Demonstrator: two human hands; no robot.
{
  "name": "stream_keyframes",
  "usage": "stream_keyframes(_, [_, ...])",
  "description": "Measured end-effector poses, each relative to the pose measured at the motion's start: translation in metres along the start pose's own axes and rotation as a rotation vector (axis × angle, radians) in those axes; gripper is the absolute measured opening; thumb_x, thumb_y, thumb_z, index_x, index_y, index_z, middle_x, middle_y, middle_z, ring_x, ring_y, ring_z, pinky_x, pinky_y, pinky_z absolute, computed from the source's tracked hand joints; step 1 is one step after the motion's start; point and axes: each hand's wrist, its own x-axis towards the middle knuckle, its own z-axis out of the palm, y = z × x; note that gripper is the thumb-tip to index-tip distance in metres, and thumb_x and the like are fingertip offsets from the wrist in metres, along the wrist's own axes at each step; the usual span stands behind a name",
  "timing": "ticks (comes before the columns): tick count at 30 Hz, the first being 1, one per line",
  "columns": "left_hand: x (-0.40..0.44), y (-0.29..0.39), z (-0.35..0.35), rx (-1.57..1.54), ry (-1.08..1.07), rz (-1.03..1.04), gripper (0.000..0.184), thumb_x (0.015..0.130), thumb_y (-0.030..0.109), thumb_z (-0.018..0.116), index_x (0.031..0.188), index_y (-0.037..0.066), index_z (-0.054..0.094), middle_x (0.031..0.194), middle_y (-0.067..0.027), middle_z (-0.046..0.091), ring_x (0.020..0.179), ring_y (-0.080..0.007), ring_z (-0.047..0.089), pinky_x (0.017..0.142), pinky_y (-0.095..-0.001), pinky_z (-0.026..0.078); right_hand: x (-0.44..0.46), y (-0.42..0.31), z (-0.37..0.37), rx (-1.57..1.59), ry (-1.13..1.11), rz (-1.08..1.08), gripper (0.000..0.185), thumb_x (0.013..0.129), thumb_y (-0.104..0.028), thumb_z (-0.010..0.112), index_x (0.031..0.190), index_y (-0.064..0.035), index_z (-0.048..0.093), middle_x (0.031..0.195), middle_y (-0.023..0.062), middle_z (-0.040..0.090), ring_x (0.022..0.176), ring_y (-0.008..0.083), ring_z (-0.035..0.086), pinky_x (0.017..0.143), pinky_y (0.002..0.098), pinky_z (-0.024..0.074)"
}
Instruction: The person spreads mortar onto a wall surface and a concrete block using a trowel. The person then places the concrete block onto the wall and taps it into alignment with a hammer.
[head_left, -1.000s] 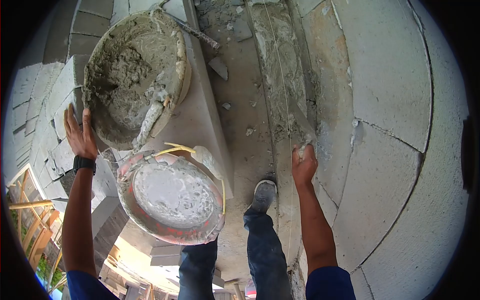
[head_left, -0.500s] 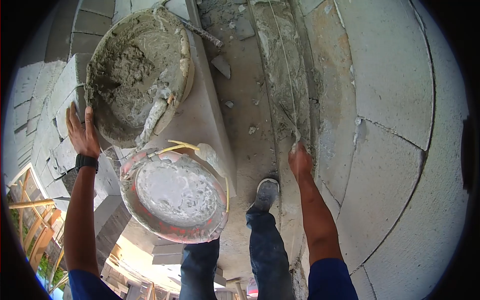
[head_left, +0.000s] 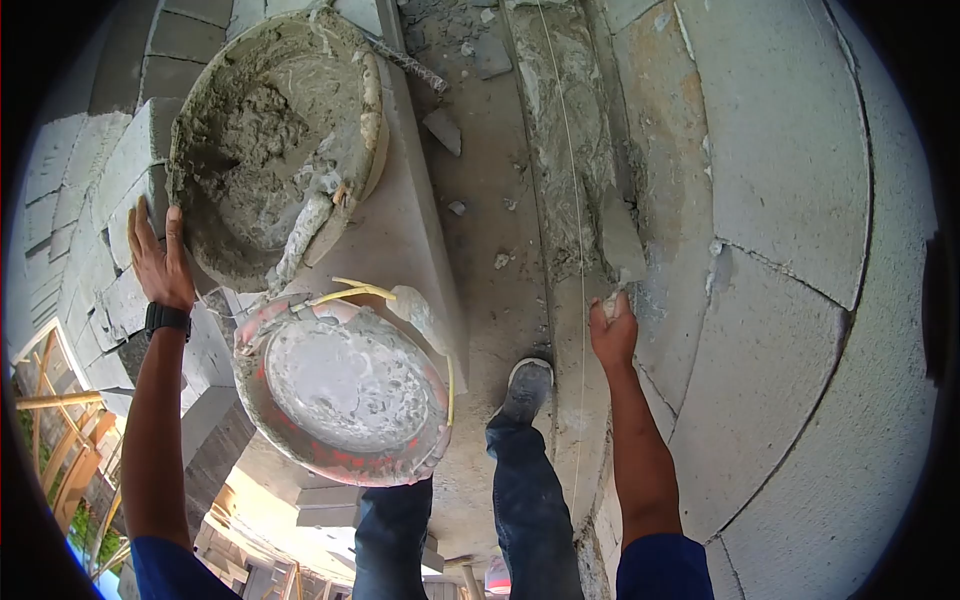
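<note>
In my right hand (head_left: pixel 614 328) is a trowel (head_left: pixel 622 242), its fingers closed round the handle. The trowel's flat blade shows at the right edge of a strip of wet mortar (head_left: pixel 558 120). A thin string (head_left: pixel 571 150) runs lengthwise over that strip. My left hand (head_left: pixel 160 262) is open, fingers spread against grey blocks (head_left: pixel 140 170), its thumb by the outer rim of a large round tub (head_left: pixel 372 110). Lumpy grey mortar (head_left: pixel 265 130) lies in the tub. A mortar-crusted piece, its kind unclear, leans over the tub's near rim.
A reddish bucket (head_left: pixel 262 405) of cloudy, pale liquid with a yellow handle stands below the tub. A block wall (head_left: pixel 780 180) rises on the right. Broken block pieces (head_left: pixel 443 132) lie on the floor strip by my foot (head_left: pixel 527 388). A rope-like rod (head_left: pixel 410 70) juts beyond the tub.
My right hand has moved slightly right and down. The trowel blade has swung from edge-on over the mortar to flat in view at its right edge. My left hand stays by the tub.
</note>
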Motion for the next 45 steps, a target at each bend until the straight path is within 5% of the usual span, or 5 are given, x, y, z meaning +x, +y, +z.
stream_keyframes(7, [0.000,-0.005,0.002,0.037,0.016,0.005,0.068,0.106,0.052,0.045,0.155,0.005,0.040,0.157,-0.0222,0.040,0.148,-0.0382,0.034,0.121,-0.0455,0.028,0.009,0.013,0.013,-0.311,-0.268,0.059,0.031,0.087,-0.025,0.071,0.100,0.0003,0.058,0.086,0.0296,0.069,0.085,0.0492,0.068,0.074,0.0570,0.0538])
stream_keyframes(12, [0.002,-0.008,0.001,0.029,0.010,0.025,0.067,0.106,0.050,0.046,0.154,0.003,0.040,0.157,-0.0224,0.040,0.148,-0.0382,0.034,0.121,-0.0452,0.028,0.008,-0.007,-0.001,-0.089,0.100,-0.106,0.030,0.089,-0.020,0.069,0.106,0.0018,0.056,0.090,0.0294,0.069,0.085,0.0491,0.068,0.074,0.0565,0.0540])
stream_keyframes(16, [0.001,-0.009,0.002,0.033,0.013,0.041,0.067,0.106,0.050,0.046,0.154,0.003,0.040,0.157,-0.0223,0.040,0.148,-0.0380,0.034,0.121,-0.0448,0.029,0.010,0.012,0.030,-0.329,-0.291,0.068,0.034,0.090,-0.024,0.069,0.107,0.0015,0.056,0.088,0.0293,0.069,0.085,0.0499,0.068,0.074,0.0574,0.0539])
stream_keyframes(22, [0.002,-0.004,0.001,0.003,0.000,0.007,0.068,0.106,0.051,0.046,0.155,0.004,0.040,0.158,-0.0223,0.040,0.149,-0.0375,0.034,0.121,-0.0444,0.029,0.008,-0.010,0.001,-0.075,0.014,0.021,0.035,0.090,-0.028,0.069,0.108,-0.0012,0.056,0.091,0.0288,0.070,0.085,0.0503,0.068,0.076,0.0565,0.0544])
stream_keyframes(45, [0.000,-0.010,0.001,-0.043,0.018,0.024,0.073,0.103,0.058,0.047,0.156,0.007,0.040,0.158,-0.0246,0.039,0.147,-0.0394,0.036,0.120,-0.0483,0.029,0.013,-0.004,0.021,-0.232,0.030,-0.032,0.032,0.090,-0.025,0.069,0.104,0.0003,0.056,0.089,0.0288,0.069,0.084,0.0492,0.068,0.075,0.0576,0.0534])
